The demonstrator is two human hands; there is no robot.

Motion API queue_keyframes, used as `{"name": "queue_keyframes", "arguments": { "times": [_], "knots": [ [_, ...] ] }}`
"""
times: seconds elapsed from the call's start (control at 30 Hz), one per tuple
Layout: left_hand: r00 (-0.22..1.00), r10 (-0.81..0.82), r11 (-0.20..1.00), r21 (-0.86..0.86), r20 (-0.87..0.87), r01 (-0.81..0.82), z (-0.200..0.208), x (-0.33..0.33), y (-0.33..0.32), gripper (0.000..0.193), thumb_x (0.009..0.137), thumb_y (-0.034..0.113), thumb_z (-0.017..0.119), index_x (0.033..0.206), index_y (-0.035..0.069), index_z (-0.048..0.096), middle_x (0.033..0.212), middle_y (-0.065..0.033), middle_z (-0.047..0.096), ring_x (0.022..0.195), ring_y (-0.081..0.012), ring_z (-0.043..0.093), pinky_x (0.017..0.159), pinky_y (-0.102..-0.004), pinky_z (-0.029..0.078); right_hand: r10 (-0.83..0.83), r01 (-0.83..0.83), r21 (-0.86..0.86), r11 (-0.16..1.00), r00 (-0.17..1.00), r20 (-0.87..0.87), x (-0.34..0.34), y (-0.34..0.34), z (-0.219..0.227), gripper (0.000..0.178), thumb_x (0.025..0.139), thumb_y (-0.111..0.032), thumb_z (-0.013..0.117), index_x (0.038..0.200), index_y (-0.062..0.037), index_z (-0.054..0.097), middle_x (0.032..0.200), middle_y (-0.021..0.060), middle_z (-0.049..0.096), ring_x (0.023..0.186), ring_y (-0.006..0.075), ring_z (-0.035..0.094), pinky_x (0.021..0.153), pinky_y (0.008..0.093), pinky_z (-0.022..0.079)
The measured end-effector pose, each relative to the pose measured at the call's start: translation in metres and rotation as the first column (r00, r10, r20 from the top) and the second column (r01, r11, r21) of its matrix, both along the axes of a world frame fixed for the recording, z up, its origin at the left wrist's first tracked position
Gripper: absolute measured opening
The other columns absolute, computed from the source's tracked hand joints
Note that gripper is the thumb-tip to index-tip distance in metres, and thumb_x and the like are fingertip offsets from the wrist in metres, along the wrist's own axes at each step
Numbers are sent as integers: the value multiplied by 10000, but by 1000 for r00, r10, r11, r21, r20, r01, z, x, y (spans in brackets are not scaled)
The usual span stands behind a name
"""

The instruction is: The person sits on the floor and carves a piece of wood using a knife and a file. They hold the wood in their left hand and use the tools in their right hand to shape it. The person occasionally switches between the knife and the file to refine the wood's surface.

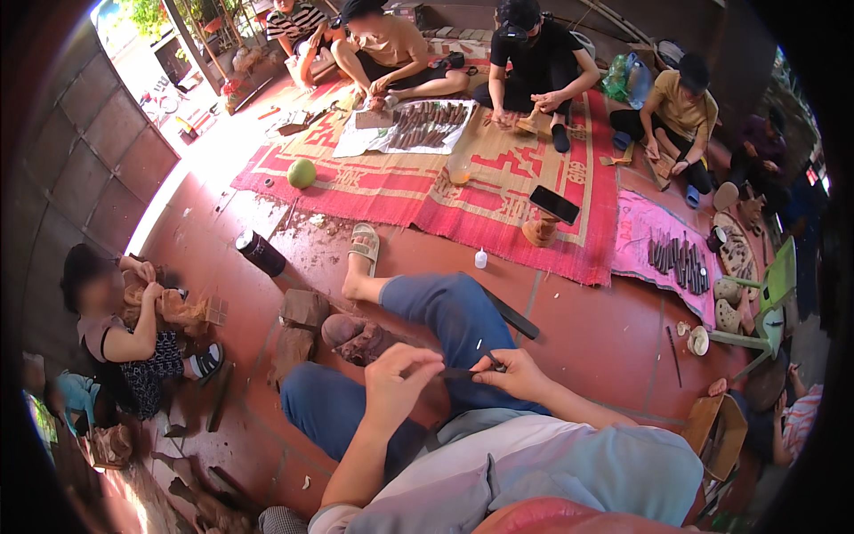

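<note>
Above my lap, my left hand [397, 384] is closed in a pinch, its fingertips beside a small dark flat piece [457, 374]. Whether those fingertips grip anything is too small to tell. My right hand [519, 376] is closed around the other end of this dark piece. A thin pale-tipped stick [481, 347] pokes up by the right thumb. Close to my left knee lies a rounded reddish-brown wood carving [354, 338], apart from both hands. Two rough wooden blocks [304, 309] sit beyond it on the left.
A black cylinder [261, 254] stands ahead on the red tiles. The red patterned mat [400, 200] holds a green round fruit [302, 173], a phone [554, 205] on a wooden stand and many carving tools on cloth. Several people sit around working. A green chair [772, 285] is at right.
</note>
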State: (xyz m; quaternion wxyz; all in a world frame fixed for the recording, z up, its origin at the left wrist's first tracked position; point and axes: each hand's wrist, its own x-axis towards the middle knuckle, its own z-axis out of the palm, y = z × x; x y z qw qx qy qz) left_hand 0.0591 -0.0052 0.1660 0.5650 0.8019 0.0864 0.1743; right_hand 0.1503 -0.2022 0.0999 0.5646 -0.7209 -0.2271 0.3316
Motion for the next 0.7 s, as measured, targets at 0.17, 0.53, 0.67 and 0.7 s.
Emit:
{"name": "queue_keyframes", "arguments": {
  "times": [0.17, 0.53, 0.67, 0.7],
  "knots": [
    [997, -11, 914, -404, 72, 39, -10, 5, 0, 298, 816, 6, 628, 1111, -5, 588, 989, -56, 602, 851, -87, 571, 739, -197, 457, -154, 180, 101, 978, 963, -221, 6, -6, -9, 155, 792, -163, 706, 865, -40, 647, 626, -41, 561, 494, 21, 434, 454, 180, 333],
    [997, -55, 822, -565, 52, 74, -34, 28, -46, 315, 968, 218, 425, 1161, -5, 537, 978, -92, 631, 814, -104, 588, 730, -214, 462, -76, 132, 222, 966, 967, -244, 5, 11, 6, 171, 871, -206, 616, 901, -38, 606, 677, -29, 531, 491, 28, 433, 442, 181, 337],
    [978, 49, 721, -685, 202, 105, -38, 40, -40, 290, 977, 214, 401, 1083, -24, 529, 732, -20, 525, 665, -80, 516, 645, -212, 448, -130, 205, 365, 908, 967, -219, 18, 9, 7, 245, 957, -252, 436, 1040, -44, 536, 713, -16, 473, 527, 33, 419, 466, 180, 348],
    [984, 22, 727, -679, 175, 105, -35, 44, -37, 279, 981, 208, 382, 1075, -15, 520, 684, 2, 436, 594, -63, 443, 592, -211, 428, -137, 220, 399, 890, 965, -225, 23, 7, 8, 260, 969, -255, 397, 1068, -46, 516, 721, -13, 460, 540, 35, 418, 473, 180, 350]
  ]
}}
